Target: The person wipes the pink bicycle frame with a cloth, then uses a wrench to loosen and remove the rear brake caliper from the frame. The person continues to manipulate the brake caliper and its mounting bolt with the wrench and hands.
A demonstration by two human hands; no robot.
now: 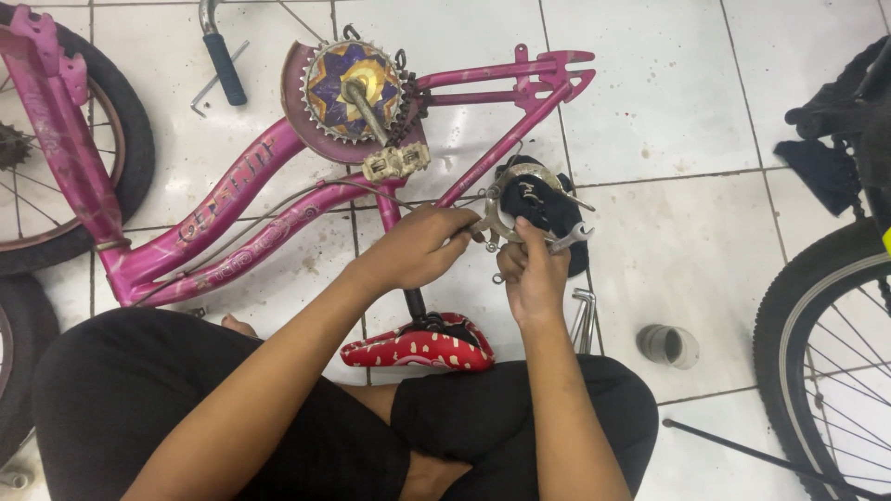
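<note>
Both hands worked at a brake assembly beside the pink bicycle frame lying on the tiled floor.

Left hand (pixel 418 249) was curled closed, fingers pinching the metal brake caliper (pixel 501 215) at its left edge. Right hand (pixel 532 272) was closed around a small spanner (pixel 568 239), thumb pressed on the caliper. The caliper sat against a black cloth (pixel 548 209), just right of the pink frame (pixel 232 218), above the red spotted saddle (pixel 418 348), near mid-floor (pixel 687 111).

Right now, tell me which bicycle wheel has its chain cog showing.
The wheel at the far left, behind the pink frame: a dark cog sits at its hub. The wheel at the right edge shows only tyre, rim and spokes.
</note>
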